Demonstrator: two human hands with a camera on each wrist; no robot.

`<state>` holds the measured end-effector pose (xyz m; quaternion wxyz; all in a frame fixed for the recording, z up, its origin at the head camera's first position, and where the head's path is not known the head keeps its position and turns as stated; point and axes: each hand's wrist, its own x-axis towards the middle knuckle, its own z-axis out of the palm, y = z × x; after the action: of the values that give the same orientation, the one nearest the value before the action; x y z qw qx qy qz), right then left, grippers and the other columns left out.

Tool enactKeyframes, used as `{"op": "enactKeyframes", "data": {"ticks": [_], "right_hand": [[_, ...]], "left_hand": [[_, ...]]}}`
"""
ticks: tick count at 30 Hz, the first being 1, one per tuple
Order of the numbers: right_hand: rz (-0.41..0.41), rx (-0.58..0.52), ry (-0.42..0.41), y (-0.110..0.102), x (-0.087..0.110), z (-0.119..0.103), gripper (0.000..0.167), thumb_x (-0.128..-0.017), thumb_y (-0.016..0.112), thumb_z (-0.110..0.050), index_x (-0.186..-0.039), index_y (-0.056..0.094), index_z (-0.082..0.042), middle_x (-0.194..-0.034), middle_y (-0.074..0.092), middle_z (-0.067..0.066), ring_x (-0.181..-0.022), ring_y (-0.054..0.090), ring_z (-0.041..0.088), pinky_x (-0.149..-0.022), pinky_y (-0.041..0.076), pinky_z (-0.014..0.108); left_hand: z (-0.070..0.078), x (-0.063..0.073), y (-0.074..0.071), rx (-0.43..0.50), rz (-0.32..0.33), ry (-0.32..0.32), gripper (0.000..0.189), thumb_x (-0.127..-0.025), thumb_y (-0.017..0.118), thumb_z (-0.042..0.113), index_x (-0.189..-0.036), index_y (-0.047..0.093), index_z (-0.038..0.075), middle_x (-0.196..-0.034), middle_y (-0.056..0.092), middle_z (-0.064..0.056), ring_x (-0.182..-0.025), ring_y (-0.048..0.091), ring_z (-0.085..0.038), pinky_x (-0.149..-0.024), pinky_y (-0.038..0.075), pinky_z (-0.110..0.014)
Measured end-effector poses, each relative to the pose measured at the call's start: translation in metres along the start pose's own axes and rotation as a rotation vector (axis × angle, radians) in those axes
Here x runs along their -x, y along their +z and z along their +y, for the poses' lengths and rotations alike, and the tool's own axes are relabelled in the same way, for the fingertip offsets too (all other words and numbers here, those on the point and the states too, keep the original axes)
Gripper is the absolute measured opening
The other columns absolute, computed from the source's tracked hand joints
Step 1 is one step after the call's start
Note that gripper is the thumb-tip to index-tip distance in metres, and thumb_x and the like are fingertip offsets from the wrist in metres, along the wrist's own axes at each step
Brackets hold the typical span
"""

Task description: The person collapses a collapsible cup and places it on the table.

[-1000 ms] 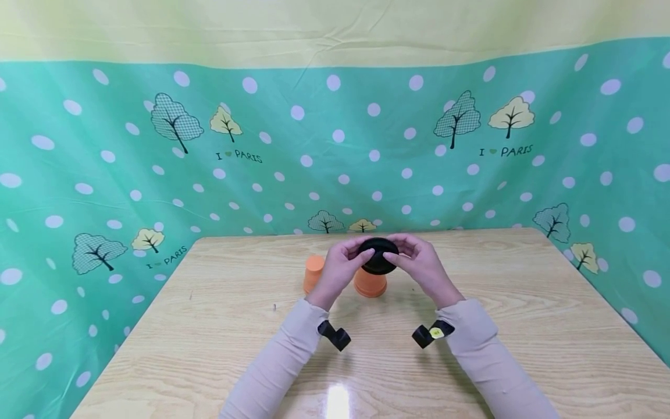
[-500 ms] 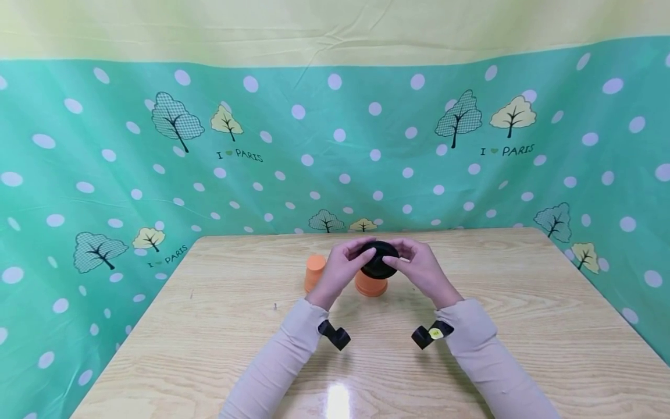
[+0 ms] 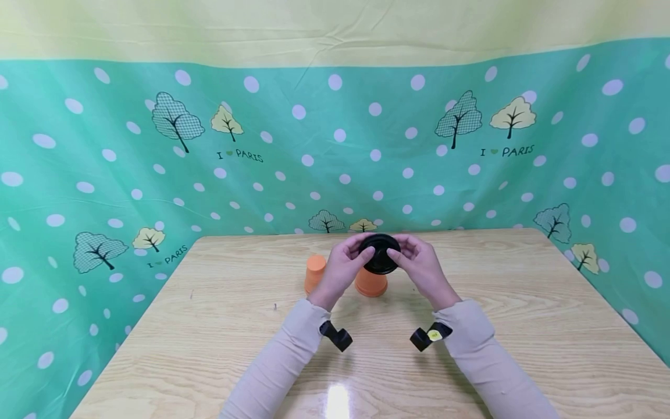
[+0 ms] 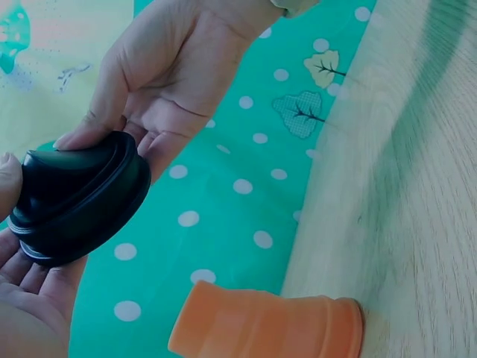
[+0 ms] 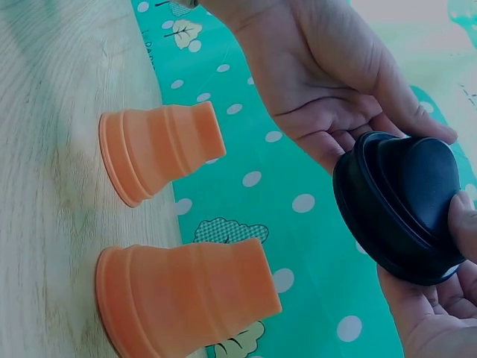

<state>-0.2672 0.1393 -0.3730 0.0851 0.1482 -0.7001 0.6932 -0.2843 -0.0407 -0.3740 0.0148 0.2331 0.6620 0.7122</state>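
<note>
Both hands grip a black collapsible cup, which looks mostly flattened, above the table. The black cup [image 3: 380, 265] faces the head camera with its rounded side, and the wrist views show a stepped rim and a dented middle on the cup [image 5: 395, 212]. My left hand [image 3: 342, 267] holds its left edge, and my right hand [image 3: 423, 267] the right edge. Each thumb presses on the near face while the fingers curl behind. Behind the hands, two orange stepped cups stand upside down: the left one [image 3: 315, 271] and the right one [image 3: 371, 285], partly hidden by the black cup.
The wooden table [image 3: 209, 349] stretches to both sides. A green dotted curtain [image 3: 272, 192] hangs along its back and sides. A small dark mark [image 3: 274, 306] shows on the tabletop left of the arms. Black wrist cameras sit on both sleeves.
The black cup dipped a little and then rose slightly, now turned more face-on to the head camera. The thumbs have moved slightly apart. The orange cups have not moved.
</note>
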Motion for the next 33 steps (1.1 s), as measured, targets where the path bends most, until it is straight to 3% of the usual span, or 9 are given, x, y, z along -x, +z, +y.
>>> {"op": "enactKeyframes", "data": {"ticks": [10, 21, 33], "right_hand": [[-0.003, 0.009, -0.011, 0.003, 0.000, 0.000, 0.029, -0.088, 0.063, -0.001, -0.113, 0.055, 0.012, -0.093, 0.062, 0.004, -0.083, 0.062, 0.008, -0.074, 0.054, 0.020], [0.011, 0.037, -0.024, -0.001, 0.000, -0.001, 0.030, -0.085, 0.068, 0.000, -0.110, 0.056, 0.012, -0.091, 0.062, 0.001, -0.086, 0.060, 0.008, -0.075, 0.052, 0.019], [-0.037, 0.050, -0.045, -0.005, 0.002, 0.000, 0.029, -0.082, 0.071, 0.000, -0.107, 0.059, 0.009, -0.090, 0.064, -0.003, -0.086, 0.061, 0.009, -0.079, 0.052, 0.019]], "left_hand": [[-0.001, 0.000, 0.003, 0.017, 0.090, 0.038, 0.031, -0.090, 0.064, 0.012, -0.118, 0.062, -0.002, -0.113, 0.066, -0.019, -0.101, 0.065, -0.022, -0.086, 0.053, -0.031], [-0.001, 0.003, -0.003, 0.025, -0.004, 0.000, 0.037, -0.088, 0.068, 0.022, -0.120, 0.063, 0.004, -0.116, 0.066, -0.012, -0.102, 0.065, -0.020, -0.087, 0.052, -0.030], [0.001, 0.004, -0.009, -0.004, -0.033, 0.004, 0.032, -0.090, 0.064, 0.009, -0.119, 0.063, -0.003, -0.114, 0.066, -0.016, -0.097, 0.064, -0.014, -0.084, 0.052, -0.027]]}}
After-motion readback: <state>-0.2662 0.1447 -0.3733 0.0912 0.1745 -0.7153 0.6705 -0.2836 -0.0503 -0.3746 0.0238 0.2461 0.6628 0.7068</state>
